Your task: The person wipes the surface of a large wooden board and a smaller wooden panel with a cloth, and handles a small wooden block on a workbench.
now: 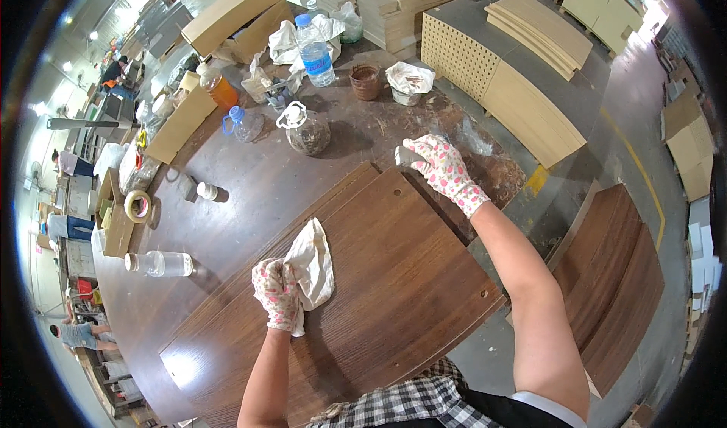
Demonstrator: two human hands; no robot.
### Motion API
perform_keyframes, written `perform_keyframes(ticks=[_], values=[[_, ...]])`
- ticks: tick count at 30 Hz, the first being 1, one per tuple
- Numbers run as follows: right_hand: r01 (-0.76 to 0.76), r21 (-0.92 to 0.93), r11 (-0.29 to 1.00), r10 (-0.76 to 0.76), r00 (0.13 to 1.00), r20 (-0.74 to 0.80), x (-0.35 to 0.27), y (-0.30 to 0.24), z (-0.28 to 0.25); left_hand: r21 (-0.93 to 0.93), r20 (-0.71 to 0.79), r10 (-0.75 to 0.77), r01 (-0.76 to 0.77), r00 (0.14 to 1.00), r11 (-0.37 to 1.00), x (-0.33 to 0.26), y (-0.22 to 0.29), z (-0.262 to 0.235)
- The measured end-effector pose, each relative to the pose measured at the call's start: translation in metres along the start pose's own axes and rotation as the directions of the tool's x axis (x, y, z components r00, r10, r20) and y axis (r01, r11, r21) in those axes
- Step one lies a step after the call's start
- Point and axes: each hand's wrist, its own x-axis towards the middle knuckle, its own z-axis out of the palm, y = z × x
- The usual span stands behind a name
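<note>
My left hand point(273, 293), in a white glove with a pink print, is closed on a white cloth point(311, 265). The cloth hangs out beside the fingers over a dark brown wood-grain panel point(394, 269). That panel lies on other panels and has small round holes near its right-hand corners. My right hand point(443, 172), gloved alike, pinches a small pale grey block point(409, 156) beyond the panel's far corner. What the block is made of I cannot tell.
On the brown table point(250, 182) stand a clear jug point(304, 130), a water bottle point(314, 53), a brown cup point(366, 83) and a tape roll point(138, 206). A small clear bottle point(160, 264) lies to the left. More brown panels point(606, 277) are stacked at right. People work far left.
</note>
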Motion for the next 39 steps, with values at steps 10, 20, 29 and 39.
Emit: perform_keyframes(ticks=[10, 20, 29, 39], values=[[-0.062, 0.123, 0.990, 0.052, 0.995, 0.086, 0.009, -0.006, -0.014, -0.014, 0.006, -0.002, 0.003, 1.000, 1.000, 0.003, 0.003, -0.002], [-0.278, 0.229, 0.933, 0.262, 0.960, 0.099, 0.020, -0.023, 0.010, -0.023, -0.003, 0.018, -0.018, 1.000, 1.000, 0.000, -0.003, 0.003], [-0.264, 0.331, 0.906, 0.289, 0.957, -0.028, 0.022, -0.029, 0.010, 0.004, 0.009, -0.028, 0.028, 1.000, 1.000, 0.001, -0.002, -0.001], [-0.244, 0.283, 0.928, 0.204, 0.965, 0.163, -0.035, -0.021, -0.023, -0.055, 0.014, -0.030, 0.031, 0.999, 0.998, -0.001, -0.001, 0.004]])
